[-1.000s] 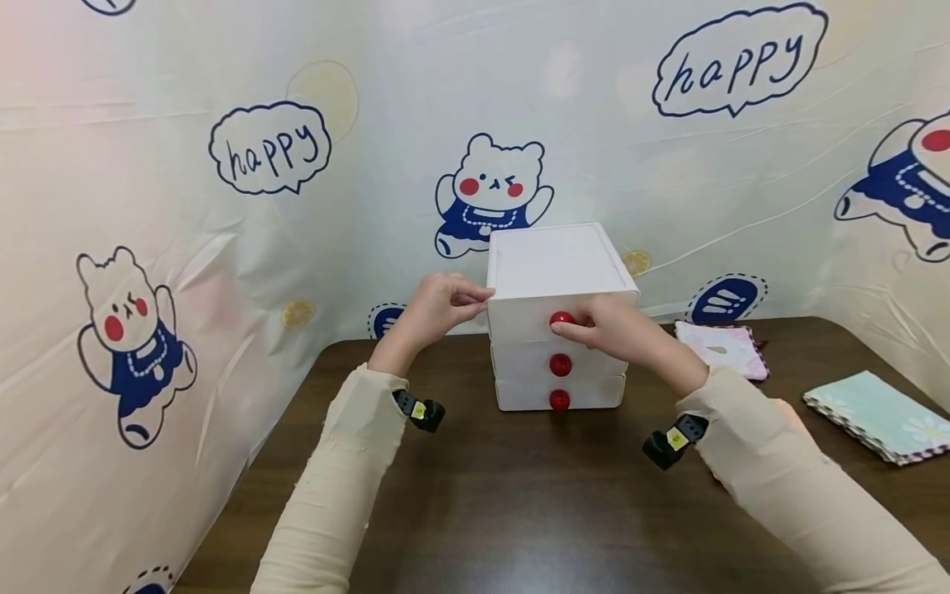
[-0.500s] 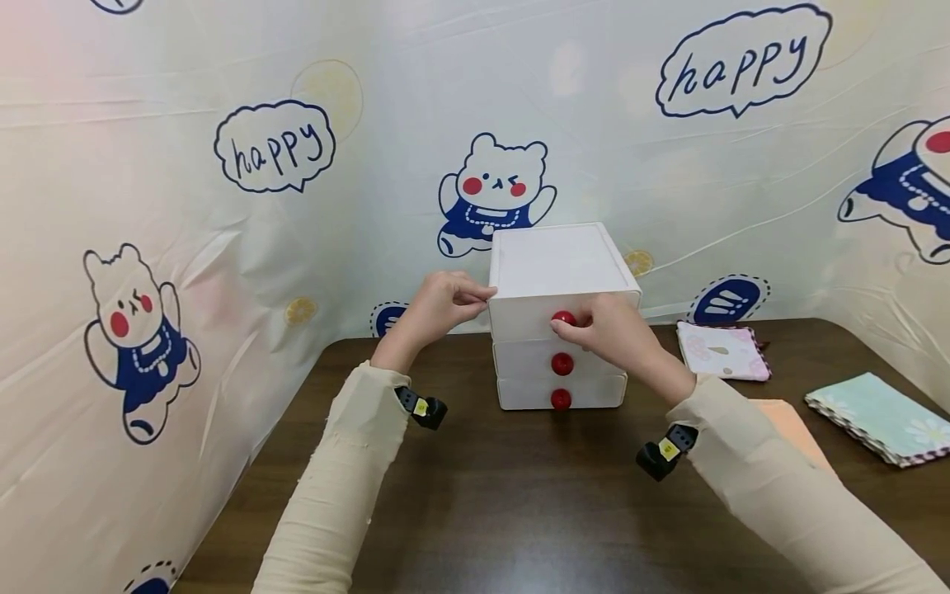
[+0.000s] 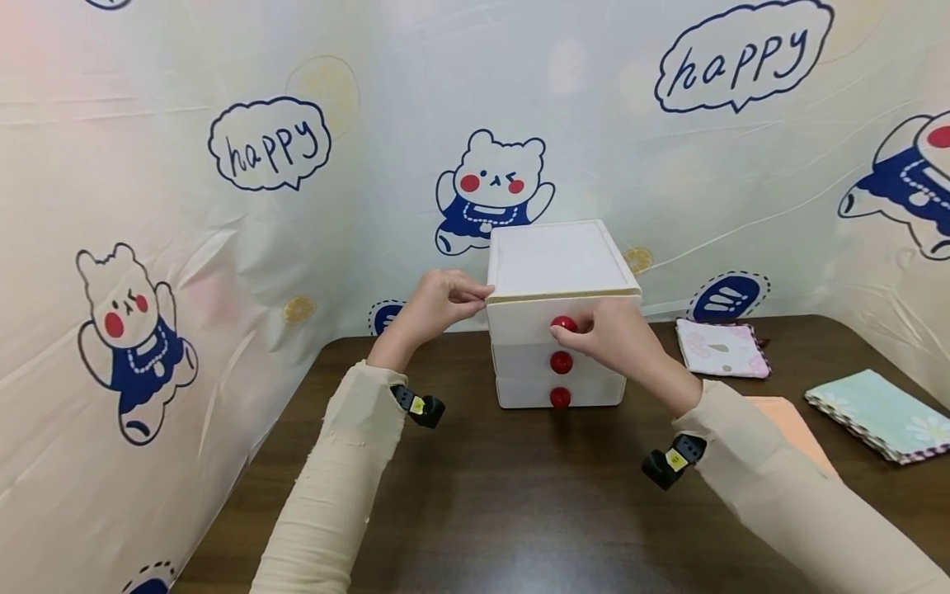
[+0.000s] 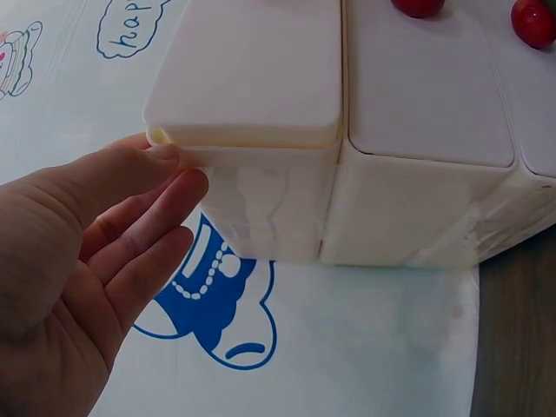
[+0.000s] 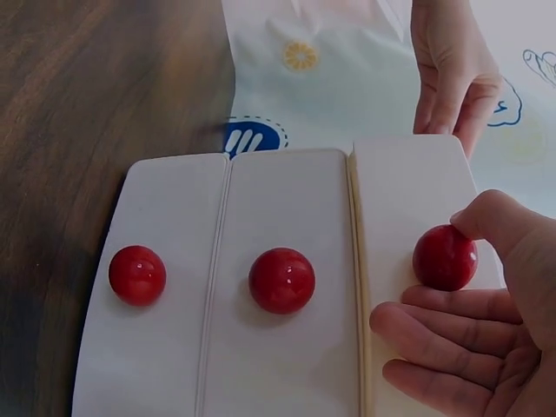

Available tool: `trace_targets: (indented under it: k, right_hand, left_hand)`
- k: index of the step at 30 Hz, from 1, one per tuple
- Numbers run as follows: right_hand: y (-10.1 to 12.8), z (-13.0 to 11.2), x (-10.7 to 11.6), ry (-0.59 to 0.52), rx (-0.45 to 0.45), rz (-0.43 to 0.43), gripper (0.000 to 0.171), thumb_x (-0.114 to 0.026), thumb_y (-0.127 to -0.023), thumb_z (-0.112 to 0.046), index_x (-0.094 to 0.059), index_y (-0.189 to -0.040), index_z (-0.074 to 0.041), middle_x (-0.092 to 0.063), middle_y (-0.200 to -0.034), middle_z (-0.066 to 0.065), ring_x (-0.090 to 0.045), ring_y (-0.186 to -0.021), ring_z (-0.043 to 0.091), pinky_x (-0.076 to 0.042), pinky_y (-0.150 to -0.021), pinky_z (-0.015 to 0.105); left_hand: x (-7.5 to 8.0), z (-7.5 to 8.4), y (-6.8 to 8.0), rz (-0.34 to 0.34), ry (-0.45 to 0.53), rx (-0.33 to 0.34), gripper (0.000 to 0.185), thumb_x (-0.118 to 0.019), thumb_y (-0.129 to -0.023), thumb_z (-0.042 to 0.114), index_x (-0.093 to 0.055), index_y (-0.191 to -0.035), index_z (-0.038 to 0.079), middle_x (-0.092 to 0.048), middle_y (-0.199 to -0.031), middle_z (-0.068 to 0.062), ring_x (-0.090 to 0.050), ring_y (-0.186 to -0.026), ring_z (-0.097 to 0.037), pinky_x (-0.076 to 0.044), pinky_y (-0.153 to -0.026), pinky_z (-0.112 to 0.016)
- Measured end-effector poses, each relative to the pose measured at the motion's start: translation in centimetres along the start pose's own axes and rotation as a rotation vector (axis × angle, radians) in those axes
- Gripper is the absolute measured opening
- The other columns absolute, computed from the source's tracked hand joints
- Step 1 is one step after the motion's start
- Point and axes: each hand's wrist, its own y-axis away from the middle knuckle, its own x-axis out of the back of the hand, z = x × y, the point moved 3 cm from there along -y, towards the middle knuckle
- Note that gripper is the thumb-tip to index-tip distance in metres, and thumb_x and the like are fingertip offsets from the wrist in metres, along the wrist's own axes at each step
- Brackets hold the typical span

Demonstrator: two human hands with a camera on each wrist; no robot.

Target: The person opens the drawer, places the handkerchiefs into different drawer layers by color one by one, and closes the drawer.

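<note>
A white three-drawer cabinet point(image 3: 557, 264) stands at the back of the dark wooden table point(image 3: 519, 495), each drawer with a red ball knob. My right hand point(image 3: 594, 332) pinches the top knob point(image 3: 562, 322) between thumb and fingers; in the right wrist view the right hand point(image 5: 486, 321) curls round that knob point(image 5: 444, 257). The top drawer front sits slightly forward of the two below. My left hand point(image 3: 453, 304) touches the cabinet's upper left corner; in the left wrist view its fingers point(image 4: 156, 191) lie nearly straight against the rim of the cabinet point(image 4: 417, 87).
Folded cloths lie on the right of the table: a pink patterned one point(image 3: 721, 348), a mint one point(image 3: 883, 412) and an orange one point(image 3: 787, 421) partly behind my right sleeve. A printed bear curtain point(image 3: 223, 247) closes off the back and left.
The top drawer has come forward a little, with a cream edge now showing under the cabinet's top. Both hands keep their places.
</note>
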Motion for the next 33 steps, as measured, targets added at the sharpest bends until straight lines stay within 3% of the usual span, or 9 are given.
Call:
trace_targets:
  k: [4,20,33]
  right_hand:
    - [0.4,-0.4,0.2,0.035,0.019,-0.001,0.043,-0.062,-0.085,-0.032,-0.052,-0.048,-0.011,-0.041,-0.042,-0.003,-0.037,-0.041,0.015,-0.029,-0.041,0.025]
    - [1.9,-1.5,0.4,0.022,-0.011,-0.066,0.029,-0.063,-0.085,-0.033,-0.070,-0.065,-0.013,-0.057,-0.052,-0.007,-0.045,-0.050,0.014,-0.038,-0.046,0.027]
    - [3.4,-2.3,0.8,0.036,-0.015,-0.101,0.026,-0.063,-0.084,-0.031,-0.068,-0.065,-0.012,-0.055,-0.052,-0.006,-0.045,-0.050,0.013,-0.039,-0.045,0.025]
  left_hand:
    - [0.0,0.0,0.0,0.002,0.001,-0.004,0.024,-0.066,-0.081,-0.002,-0.069,-0.105,0.003,-0.063,-0.088,-0.008,-0.060,-0.079,-0.017,-0.053,-0.072,-0.023]
    - [0.2,0.0,0.0,0.010,0.001,-0.006,0.024,-0.067,-0.081,-0.001,-0.069,-0.105,0.003,-0.063,-0.087,-0.009,-0.059,-0.077,-0.018,-0.053,-0.072,-0.024]
    - [0.0,0.0,-0.1,0.008,0.011,-0.008,0.025,-0.068,-0.080,-0.001,-0.069,-0.105,0.003,-0.063,-0.087,-0.008,-0.058,-0.076,-0.018,-0.053,-0.071,-0.023]
